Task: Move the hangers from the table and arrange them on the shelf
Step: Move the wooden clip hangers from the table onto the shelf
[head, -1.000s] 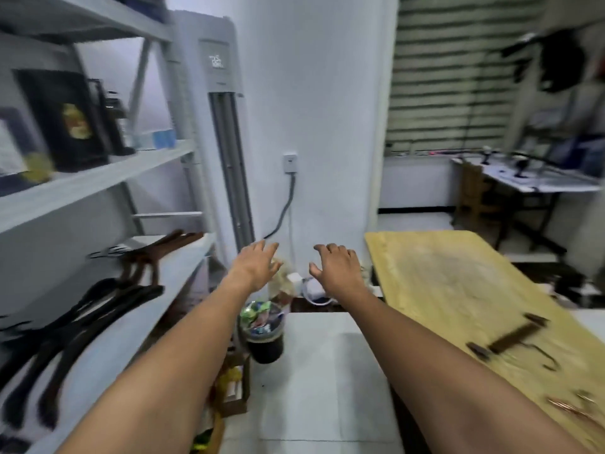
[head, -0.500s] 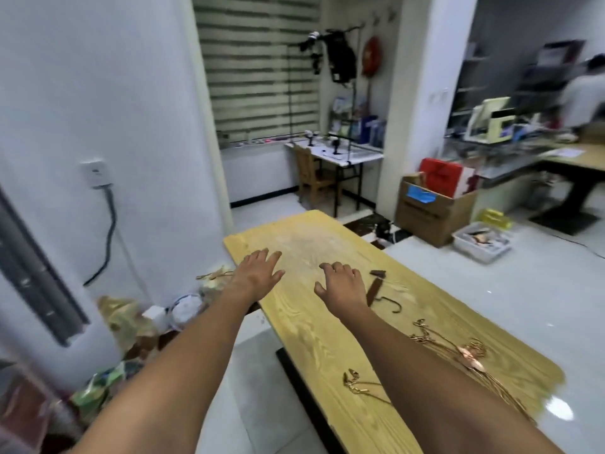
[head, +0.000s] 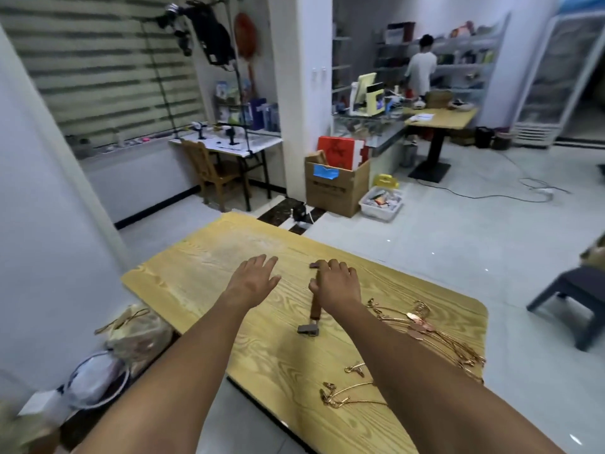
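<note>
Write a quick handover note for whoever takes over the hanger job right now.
Left hand: open, above the table, holding nothing.
Right hand: fingers curled over the wooden clip hanger, which lies on the table.
Gold metal hangers: piled by the table's right edge.
Done: cannot tell; shelf out of view.
Left: carry all of these to the shelf.

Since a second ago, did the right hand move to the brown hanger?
Yes. Against the table, the right hand went right: the brown hanger was beside it, now under it.
</note>
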The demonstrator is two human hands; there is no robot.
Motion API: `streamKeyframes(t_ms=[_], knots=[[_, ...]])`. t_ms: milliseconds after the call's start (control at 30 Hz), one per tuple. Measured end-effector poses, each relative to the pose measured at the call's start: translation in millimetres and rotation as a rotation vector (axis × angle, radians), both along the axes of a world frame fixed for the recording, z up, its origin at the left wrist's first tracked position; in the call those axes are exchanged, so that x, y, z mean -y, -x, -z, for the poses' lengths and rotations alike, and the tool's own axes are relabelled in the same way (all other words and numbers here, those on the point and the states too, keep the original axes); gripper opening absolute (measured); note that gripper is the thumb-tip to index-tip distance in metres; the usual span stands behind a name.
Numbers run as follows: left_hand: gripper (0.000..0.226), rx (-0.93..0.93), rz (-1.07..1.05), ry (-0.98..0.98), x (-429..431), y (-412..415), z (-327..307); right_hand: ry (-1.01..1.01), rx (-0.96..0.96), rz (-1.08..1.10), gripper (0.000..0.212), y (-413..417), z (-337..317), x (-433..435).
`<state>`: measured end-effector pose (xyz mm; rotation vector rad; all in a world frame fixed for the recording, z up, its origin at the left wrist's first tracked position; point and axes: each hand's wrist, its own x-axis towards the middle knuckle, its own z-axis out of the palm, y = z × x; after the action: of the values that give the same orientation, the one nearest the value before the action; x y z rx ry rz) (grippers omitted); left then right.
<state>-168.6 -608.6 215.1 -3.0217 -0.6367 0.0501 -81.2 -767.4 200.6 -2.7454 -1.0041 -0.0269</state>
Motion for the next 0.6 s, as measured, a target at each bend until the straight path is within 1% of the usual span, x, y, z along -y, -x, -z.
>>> streamKeyframes(t_ms=[233, 600], knots=[[0.054, -0.046, 0.117, 0.047, 0, -54, 43, 0.034, -0.058, 0.135, 0.048, -41, 35, 8], [0.054, -0.148, 0.177, 0.083, -42, -135, 103, 0.068, -0.184, 0.176, 0.047, -107, 105, -33]])
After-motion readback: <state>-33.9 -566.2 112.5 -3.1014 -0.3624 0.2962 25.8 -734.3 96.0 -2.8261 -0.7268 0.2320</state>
